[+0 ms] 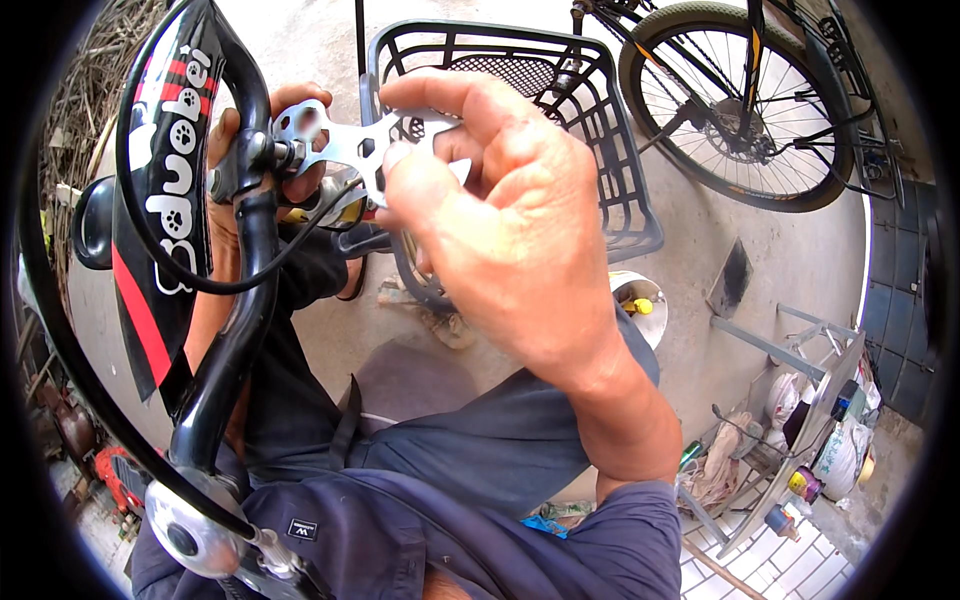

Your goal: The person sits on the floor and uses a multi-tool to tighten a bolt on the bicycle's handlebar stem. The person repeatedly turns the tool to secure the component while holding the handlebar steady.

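Note:
My right hand (500, 190) pinches a flat silver multi-hole spanner (345, 148) between thumb and fingers. The spanner's far end lies at a bolt and nut (287, 154), which stick out of a metal clamp (240, 165) on the black handlebar (262, 235). Whether its jaw grips the nut is hard to see. From behind the bar, my left hand (224, 228) curls its fingers round the clamp; the bar and a printed black, red and white cover hide much of it. Beneath the spanner, a round shiny part (340, 212) is partly hidden.
A black basket (635, 190) stands ahead, with a bicycle wheel (740, 130) beyond it. A white bucket (645, 300) is to the right. A metal frame and bags (840, 455) lie farther right. Black cables (125, 170) loop across the left; dry sticks (75, 110) lie beyond.

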`<control>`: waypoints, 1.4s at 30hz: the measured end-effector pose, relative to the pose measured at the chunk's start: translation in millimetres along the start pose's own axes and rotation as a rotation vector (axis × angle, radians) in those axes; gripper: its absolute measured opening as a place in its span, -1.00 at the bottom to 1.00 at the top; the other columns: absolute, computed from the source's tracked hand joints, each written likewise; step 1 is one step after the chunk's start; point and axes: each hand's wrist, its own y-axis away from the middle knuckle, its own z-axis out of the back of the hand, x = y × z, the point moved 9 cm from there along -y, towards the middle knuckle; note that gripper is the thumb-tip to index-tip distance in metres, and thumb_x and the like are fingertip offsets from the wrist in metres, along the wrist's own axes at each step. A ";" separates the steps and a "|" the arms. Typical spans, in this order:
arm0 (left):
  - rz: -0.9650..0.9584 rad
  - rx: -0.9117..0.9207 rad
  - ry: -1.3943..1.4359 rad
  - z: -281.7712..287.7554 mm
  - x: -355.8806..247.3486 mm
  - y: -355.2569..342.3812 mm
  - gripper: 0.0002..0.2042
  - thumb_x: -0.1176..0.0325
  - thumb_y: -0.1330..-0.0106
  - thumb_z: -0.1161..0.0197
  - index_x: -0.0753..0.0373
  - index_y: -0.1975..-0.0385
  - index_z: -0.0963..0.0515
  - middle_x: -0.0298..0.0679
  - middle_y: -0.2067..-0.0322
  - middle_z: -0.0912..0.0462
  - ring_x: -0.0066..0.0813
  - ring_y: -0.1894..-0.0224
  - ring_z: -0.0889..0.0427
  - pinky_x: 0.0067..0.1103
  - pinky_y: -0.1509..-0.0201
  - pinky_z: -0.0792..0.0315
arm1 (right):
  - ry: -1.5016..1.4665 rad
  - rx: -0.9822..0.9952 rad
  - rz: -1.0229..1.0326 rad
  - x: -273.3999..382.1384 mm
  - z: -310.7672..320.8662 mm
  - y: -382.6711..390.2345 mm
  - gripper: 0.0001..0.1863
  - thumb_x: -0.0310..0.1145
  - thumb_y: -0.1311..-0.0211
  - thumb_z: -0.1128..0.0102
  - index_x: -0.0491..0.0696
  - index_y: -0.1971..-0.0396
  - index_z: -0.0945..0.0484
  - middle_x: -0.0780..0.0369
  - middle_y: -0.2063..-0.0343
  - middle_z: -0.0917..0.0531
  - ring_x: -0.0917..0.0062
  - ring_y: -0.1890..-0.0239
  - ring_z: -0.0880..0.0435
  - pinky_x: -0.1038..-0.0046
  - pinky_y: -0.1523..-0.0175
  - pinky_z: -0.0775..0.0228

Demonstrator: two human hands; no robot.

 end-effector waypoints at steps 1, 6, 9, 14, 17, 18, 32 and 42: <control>-0.025 -0.057 -0.011 2.3 4.2 0.9 -0.17 -0.28 -0.21 -0.24 0.46 -0.14 -0.34 -0.17 0.20 -0.56 -0.47 0.30 -0.68 -0.65 0.39 -0.63 | 0.021 -0.001 -0.006 1.0 -0.9 3.5 -0.73 -0.52 -0.16 -0.17 -0.25 0.12 -0.57 0.30 0.71 -0.51 0.74 0.69 -0.40 0.57 0.56 -0.27; 0.000 -0.051 0.042 -4.8 11.1 -2.0 -0.18 -0.23 -0.24 -0.25 0.45 -0.20 -0.31 -0.14 0.17 -0.60 -0.42 0.18 -0.71 -0.58 0.36 -0.70 | 0.087 0.008 0.048 3.0 -6.3 19.0 -0.74 -0.57 -0.14 -0.17 -0.22 0.13 -0.54 0.16 0.74 -0.48 0.52 0.73 -0.48 0.44 0.56 -0.32; -0.021 0.036 0.047 -8.0 -5.1 5.4 -0.18 -0.23 -0.24 -0.25 0.44 -0.21 -0.30 -0.14 0.17 -0.60 -0.41 0.17 -0.71 -0.60 0.40 -0.68 | 0.063 0.053 0.101 11.1 -18.3 21.2 -0.73 -0.58 -0.13 -0.16 -0.22 0.13 -0.51 0.07 0.72 -0.50 0.33 0.73 -0.52 0.35 0.54 -0.35; -0.033 -0.054 0.033 1.3 1.3 4.4 -0.21 -0.21 -0.25 -0.25 0.45 -0.18 -0.34 -0.07 0.07 -0.56 -0.35 0.18 -0.71 -0.60 0.39 -0.67 | 0.036 0.006 0.062 5.9 -9.6 15.0 -0.75 -0.58 -0.13 -0.15 -0.23 0.15 -0.55 0.14 0.75 -0.49 0.52 0.75 -0.47 0.41 0.58 -0.31; -0.043 0.006 0.062 -0.5 -0.3 -0.9 -0.22 -0.20 -0.25 -0.24 0.46 -0.15 -0.36 -0.05 0.05 -0.55 -0.35 0.20 -0.70 -0.60 0.37 -0.66 | 0.104 -0.036 0.124 11.0 -1.1 5.4 -0.77 -0.58 -0.13 -0.14 -0.24 0.18 -0.58 0.20 0.77 -0.49 0.64 0.75 -0.44 0.44 0.59 -0.28; -0.023 0.053 0.109 -2.4 0.6 -1.5 -0.22 -0.23 -0.21 -0.27 0.44 -0.09 -0.36 -0.06 0.10 -0.53 -0.34 0.13 -0.66 -0.58 0.18 -0.62 | 0.111 -0.047 0.140 10.5 -0.3 1.3 -0.76 -0.57 -0.13 -0.14 -0.26 0.18 -0.58 0.21 0.76 -0.50 0.65 0.74 -0.45 0.46 0.59 -0.29; -0.014 -0.092 -0.018 0.7 0.8 2.9 -0.12 -0.28 -0.17 -0.28 0.45 -0.20 -0.32 -0.19 0.26 -0.59 -0.42 0.24 -0.71 -0.66 0.51 -0.62 | 0.048 0.007 0.038 1.1 -10.7 16.4 -0.71 -0.55 -0.15 -0.17 -0.23 0.10 -0.53 0.15 0.72 -0.51 0.50 0.71 -0.51 0.41 0.55 -0.34; 0.003 -0.017 0.053 -3.4 15.5 -5.4 -0.16 -0.26 -0.18 -0.28 0.40 -0.21 -0.35 -0.13 0.17 -0.60 -0.39 0.25 -0.70 -0.65 0.43 -0.64 | 0.113 -0.017 0.117 -1.7 -5.9 24.4 -0.68 -0.56 -0.14 -0.16 -0.21 0.06 -0.50 0.07 0.71 -0.51 0.31 0.67 -0.57 0.32 0.52 -0.35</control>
